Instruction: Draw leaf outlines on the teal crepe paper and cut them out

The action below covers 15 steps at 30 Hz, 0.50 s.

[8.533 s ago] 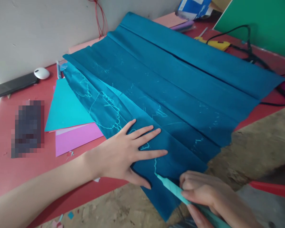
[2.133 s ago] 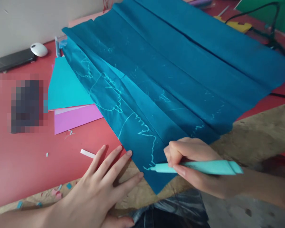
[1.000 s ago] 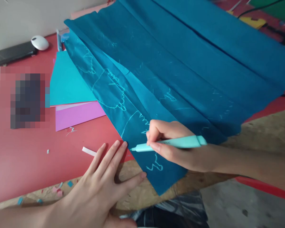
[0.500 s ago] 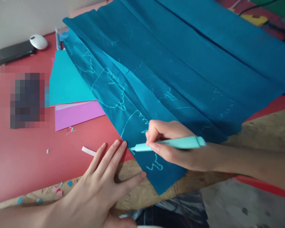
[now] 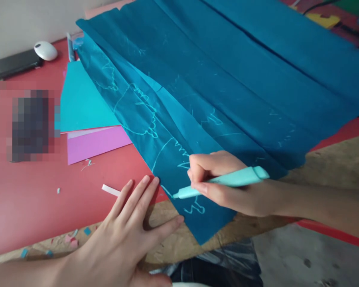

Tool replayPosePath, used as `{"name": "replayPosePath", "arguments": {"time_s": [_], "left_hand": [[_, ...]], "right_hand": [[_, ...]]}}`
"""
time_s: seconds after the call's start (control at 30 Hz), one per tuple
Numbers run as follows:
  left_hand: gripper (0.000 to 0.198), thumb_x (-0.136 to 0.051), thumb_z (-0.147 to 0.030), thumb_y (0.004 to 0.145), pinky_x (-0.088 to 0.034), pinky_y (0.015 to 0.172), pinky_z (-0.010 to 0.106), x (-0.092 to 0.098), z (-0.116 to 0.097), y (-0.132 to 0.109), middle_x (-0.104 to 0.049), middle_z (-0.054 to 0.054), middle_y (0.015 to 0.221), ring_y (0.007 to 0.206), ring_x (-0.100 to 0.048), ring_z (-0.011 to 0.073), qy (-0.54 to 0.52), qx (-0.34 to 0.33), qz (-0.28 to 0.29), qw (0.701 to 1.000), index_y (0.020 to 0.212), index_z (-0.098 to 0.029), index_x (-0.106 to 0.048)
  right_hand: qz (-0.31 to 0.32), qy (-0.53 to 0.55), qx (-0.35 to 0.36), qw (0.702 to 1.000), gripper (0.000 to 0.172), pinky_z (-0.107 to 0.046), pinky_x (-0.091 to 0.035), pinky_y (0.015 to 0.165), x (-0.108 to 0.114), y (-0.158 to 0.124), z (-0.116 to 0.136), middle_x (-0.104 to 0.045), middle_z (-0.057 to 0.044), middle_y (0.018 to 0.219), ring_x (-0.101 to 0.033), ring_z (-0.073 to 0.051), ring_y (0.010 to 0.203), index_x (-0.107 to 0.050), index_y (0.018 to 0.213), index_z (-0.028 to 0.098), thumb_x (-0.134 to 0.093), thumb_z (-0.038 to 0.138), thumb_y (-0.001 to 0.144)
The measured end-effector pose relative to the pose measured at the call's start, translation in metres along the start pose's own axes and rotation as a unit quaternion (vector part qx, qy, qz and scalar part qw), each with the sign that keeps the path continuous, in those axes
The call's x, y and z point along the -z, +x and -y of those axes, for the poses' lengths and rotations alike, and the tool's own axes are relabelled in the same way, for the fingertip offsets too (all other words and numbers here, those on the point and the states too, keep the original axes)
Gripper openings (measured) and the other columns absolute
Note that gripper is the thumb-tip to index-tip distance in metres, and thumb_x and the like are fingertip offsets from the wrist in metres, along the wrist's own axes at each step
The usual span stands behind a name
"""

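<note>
A large dark teal sheet (image 5: 242,87), creased in long folds, spreads over the table with pale wavy lines drawn on it. My right hand (image 5: 218,179) is closed around a mint-green marker (image 5: 239,178), its tip touching the sheet close to the lower left edge. A short pale line runs along that edge up to the tip. Flat with fingers spread, my left hand (image 5: 137,223) presses at the same edge; its fingertips and thumb tip touch the sheet's border. Part of the drawn lines lies hidden behind my right hand.
On the red table (image 5: 24,199) lie turquoise paper (image 5: 86,99), purple paper (image 5: 98,144), a white strip (image 5: 110,190) and scraps. A white mouse-like object (image 5: 46,51) sits by a black item (image 5: 14,65) at the back. A blurred-out dark patch is at left.
The marker tip has slid down and right along the sheet's edge, leaving a longer pale line behind it. My left hand stays in place.
</note>
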<state>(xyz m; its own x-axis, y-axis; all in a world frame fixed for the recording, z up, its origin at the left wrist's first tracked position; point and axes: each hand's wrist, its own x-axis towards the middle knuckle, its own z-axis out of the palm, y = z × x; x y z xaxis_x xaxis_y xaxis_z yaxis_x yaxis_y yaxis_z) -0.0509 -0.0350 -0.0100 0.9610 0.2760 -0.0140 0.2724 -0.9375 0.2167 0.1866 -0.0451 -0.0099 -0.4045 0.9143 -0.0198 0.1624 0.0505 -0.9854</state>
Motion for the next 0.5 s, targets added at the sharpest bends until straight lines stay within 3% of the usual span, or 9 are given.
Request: {"name": "replayPosePath", "arguments": {"time_s": [0.17, 0.37, 0.5], "left_hand": [[0.094, -0.064, -0.071, 0.061, -0.035, 0.095, 0.057, -0.0002, 0.0, 0.0009, -0.002, 0.022, 0.151, 0.136, -0.013, 0.0419, 0.006, -0.008, 0.009, 1.0, 0.139, -0.028, -0.033], [0.088, -0.062, -0.07, 0.064, -0.036, 0.096, 0.056, 0.001, 0.0003, 0.0006, -0.019, 0.018, 0.149, 0.134, -0.02, 0.0421, 0.009, -0.006, -0.001, 1.0, 0.138, -0.029, -0.037], [0.091, -0.062, -0.071, 0.064, -0.035, 0.097, 0.057, 0.0008, 0.0004, -0.0005, -0.016, 0.02, 0.149, 0.137, -0.013, 0.0403, 0.016, -0.007, 0.006, 1.0, 0.14, -0.029, -0.032]], "right_hand": [[0.02, -0.014, 0.017, 1.0, 0.018, -0.022, -0.025, 0.039, 0.0009, -0.002, -0.0025, -0.038, 0.007, 0.047, -0.033, -0.007, 0.042, -0.032, 0.058, 0.022, -0.04, 0.013, 0.071], [0.015, -0.017, 0.012, 1.0, 0.018, -0.022, -0.025, 0.039, 0.0023, -0.0036, -0.0038, -0.037, 0.007, 0.047, -0.033, -0.007, 0.042, -0.031, 0.058, 0.022, -0.041, 0.013, 0.071], [0.03, -0.023, 0.012, 0.999, 0.018, -0.023, -0.025, 0.039, 0.0024, -0.0032, -0.0023, -0.037, 0.007, 0.046, -0.034, -0.008, 0.041, -0.03, 0.057, 0.023, -0.04, 0.014, 0.069]]}}
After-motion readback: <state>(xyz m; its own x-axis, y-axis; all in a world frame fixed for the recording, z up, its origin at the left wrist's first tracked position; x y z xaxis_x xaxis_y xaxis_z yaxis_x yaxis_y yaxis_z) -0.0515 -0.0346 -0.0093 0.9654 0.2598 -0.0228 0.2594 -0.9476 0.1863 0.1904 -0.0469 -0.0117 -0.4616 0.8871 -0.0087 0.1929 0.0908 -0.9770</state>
